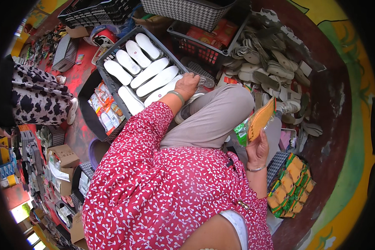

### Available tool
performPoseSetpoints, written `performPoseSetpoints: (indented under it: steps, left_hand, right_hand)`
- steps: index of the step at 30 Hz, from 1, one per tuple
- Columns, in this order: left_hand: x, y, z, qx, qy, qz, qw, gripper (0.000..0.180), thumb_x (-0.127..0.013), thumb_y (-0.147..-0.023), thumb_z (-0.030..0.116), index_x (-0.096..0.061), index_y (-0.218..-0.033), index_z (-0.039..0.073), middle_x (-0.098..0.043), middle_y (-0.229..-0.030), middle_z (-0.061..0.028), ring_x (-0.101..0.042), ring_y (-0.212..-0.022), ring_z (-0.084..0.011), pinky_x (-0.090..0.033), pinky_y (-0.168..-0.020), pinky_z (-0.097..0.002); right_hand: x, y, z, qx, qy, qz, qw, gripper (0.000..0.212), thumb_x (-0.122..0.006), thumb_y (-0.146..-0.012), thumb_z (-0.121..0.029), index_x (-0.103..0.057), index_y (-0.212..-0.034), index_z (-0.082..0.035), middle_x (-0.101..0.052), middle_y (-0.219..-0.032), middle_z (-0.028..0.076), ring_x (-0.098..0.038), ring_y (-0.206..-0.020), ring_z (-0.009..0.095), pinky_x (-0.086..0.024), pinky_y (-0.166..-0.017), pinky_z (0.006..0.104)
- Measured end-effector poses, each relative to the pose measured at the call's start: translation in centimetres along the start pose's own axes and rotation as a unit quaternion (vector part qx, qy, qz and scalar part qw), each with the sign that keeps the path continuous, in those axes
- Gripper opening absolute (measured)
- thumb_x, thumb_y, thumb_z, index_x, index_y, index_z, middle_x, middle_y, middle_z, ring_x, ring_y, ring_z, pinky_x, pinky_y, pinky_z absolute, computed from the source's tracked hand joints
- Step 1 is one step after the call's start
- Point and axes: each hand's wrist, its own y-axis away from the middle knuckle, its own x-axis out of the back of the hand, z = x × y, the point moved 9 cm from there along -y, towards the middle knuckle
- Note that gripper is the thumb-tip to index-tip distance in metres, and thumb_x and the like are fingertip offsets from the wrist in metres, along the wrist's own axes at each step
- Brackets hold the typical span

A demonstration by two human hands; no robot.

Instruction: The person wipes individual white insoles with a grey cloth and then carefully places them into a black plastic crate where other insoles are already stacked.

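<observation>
Around the grey checked basket: a dark crate of red packets just below it, loose grey soles heaped to its right, cardboard boxes well away lower left.

A worn red-painted concrete floor meets a curved dark maroon wall edged with yellow-green paint; daylight glows at a lower-left opening.
</observation>
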Motion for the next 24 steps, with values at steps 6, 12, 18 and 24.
performPoseSetpoints:
  steps: [6,12,18,24]
  left_hand:
    - [-0.8,-5.3,-2.7,0.095,-0.027,0.056,0.994,0.011,-0.052,-0.076,0.01,-0.055,-0.087,0.009,-0.055,-0.088,-0.0118,-0.054,-0.091,-0.031,-0.049,-0.07,-0.0402]
    - [5.3,-5.9,-7.6,0.153,0.197,0.102,0.963,0.024,-0.05,-0.073,0.008,-0.06,-0.095,0.006,-0.058,-0.093,-0.0192,-0.054,-0.09,-0.0363,-0.044,-0.079,-0.0409]
    - [3.8,3.5,-5.0,0.047,0.193,0.119,0.973,0.035,-0.047,-0.065,-0.003,-0.06,-0.097,0.006,-0.058,-0.091,-0.0151,-0.053,-0.091,-0.0352,-0.043,-0.082,-0.0383]
    - [1.1,5.8,-3.6,0.001,0.066,0.048,0.997,0.026,-0.051,-0.068,0.0,-0.058,-0.091,0.009,-0.056,-0.097,-0.0126,-0.051,-0.096,-0.0313,-0.043,-0.079,-0.0384]
  right_hand:
    - [1.1,0.1,-0.8,0.002,0.001,0.019,1.0,0.048,-0.055,-0.086,-0.015,-0.038,-0.128,0.001,-0.047,-0.128,0.012,-0.045,-0.119,0.028,-0.033,-0.103,0.0402]
    - [1.5,-0.2,-0.4,-0.002,-0.02,0.013,1.0,0.048,-0.054,-0.087,-0.014,-0.037,-0.129,0.0,-0.046,-0.13,0.012,-0.044,-0.12,0.026,-0.032,-0.103,0.0397]
    - [1.2,-0.7,0.2,-0.015,-0.01,0.015,1.0,0.043,-0.053,-0.088,-0.013,-0.041,-0.127,0.0,-0.049,-0.127,0.012,-0.046,-0.117,0.025,-0.034,-0.102,0.0393]
    - [-0.1,-0.3,0.4,-0.024,0.016,0.001,1.0,0.042,-0.053,-0.088,-0.014,-0.042,-0.126,0.0,-0.05,-0.125,0.012,-0.047,-0.116,0.025,-0.035,-0.101,0.0397]
